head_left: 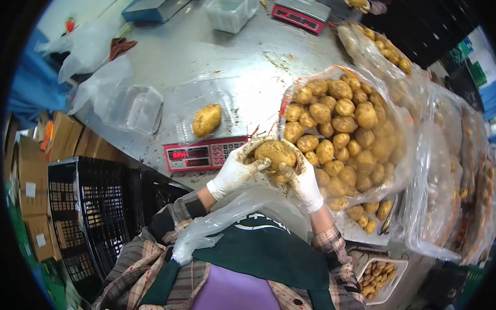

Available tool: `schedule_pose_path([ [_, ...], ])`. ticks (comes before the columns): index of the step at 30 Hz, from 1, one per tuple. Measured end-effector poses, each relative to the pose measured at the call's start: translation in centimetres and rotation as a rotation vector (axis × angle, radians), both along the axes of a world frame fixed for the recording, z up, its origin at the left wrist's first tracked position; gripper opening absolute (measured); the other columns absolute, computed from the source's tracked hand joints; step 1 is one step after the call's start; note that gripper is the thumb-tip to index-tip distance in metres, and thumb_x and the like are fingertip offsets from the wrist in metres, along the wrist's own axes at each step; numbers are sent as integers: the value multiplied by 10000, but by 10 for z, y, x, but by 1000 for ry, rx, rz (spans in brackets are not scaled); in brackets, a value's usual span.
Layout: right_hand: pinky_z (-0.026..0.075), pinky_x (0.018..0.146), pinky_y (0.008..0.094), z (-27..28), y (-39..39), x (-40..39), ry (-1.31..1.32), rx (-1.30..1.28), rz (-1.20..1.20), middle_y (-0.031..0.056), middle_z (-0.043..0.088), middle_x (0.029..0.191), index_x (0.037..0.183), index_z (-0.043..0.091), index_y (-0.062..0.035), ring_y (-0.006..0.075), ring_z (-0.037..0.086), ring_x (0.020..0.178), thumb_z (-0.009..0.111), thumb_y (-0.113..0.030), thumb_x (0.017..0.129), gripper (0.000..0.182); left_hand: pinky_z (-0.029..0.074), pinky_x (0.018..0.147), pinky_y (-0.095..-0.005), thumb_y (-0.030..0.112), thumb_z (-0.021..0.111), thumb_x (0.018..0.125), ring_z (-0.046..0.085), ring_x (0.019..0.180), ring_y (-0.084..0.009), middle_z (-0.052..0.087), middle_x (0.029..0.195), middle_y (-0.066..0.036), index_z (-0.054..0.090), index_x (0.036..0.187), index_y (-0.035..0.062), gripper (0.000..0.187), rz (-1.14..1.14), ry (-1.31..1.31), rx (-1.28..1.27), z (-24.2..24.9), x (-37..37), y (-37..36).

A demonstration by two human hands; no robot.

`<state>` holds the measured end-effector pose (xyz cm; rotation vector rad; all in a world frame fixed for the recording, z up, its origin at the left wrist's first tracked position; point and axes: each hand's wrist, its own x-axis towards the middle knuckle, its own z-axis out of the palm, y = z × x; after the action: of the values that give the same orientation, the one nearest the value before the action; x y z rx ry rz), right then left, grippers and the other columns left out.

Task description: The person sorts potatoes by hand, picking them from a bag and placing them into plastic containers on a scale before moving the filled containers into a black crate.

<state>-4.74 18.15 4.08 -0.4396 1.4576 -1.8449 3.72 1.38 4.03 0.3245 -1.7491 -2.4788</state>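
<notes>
My left hand and my right hand, both in dirt-stained white gloves, are closed around a large potato in front of my apron. Part of another potato shows just beneath it. Left of my hands, a single potato lies in a clear plastic tray on a red digital scale, whose display is lit. On the right, close to my right hand, a big open plastic bag is full of potatoes.
Clear containers stand on the metal table at left, more at the back. Another red scale is behind. Bagged potatoes line the right. Black crates stand lower left, a white basket lower right.
</notes>
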Motion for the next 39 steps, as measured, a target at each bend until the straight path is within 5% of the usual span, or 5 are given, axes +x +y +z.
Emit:
schedule_pose_path([
  [6,512,720,244,-15,-44,-7,55,112,138,91,621,1085,1277,486,28,109,590,928,651,-157,875,472,500,873,-262,71,636,880,577,993,-105,596,1183,-55,497,1298,18,443,203,-99,39,-7,19,-28],
  [12,451,947,305,-24,-91,0,113,-67,91,127,559,1204,1308,435,38,177,546,1077,684,-130,853,545,484,680,-243,80,549,933,559,723,-82,659,882,-74,619,878,-32,144,683,37,-411,-28,14,-109],
  [17,424,979,313,-31,-136,-14,239,-116,2,148,541,1222,1330,403,37,196,521,1125,691,-186,856,597,326,1039,-431,214,692,784,396,1227,-334,492,1306,-119,546,1250,122,497,451,-145,-1336,-52,-4,-137],
  [27,552,685,345,-47,-197,-24,-182,-203,-31,170,623,1037,1217,470,17,275,664,854,540,-243,947,381,374,860,-434,199,614,810,501,985,-295,598,1005,-105,626,1112,98,319,686,-324,-1668,-50,44,-158],
  [39,570,622,325,-29,-195,8,-341,-183,196,178,634,1032,1226,485,50,263,677,787,562,-237,933,417,498,728,-280,123,601,898,627,800,-128,684,928,-103,629,1079,-8,225,720,86,-890,-5,37,-141],
])
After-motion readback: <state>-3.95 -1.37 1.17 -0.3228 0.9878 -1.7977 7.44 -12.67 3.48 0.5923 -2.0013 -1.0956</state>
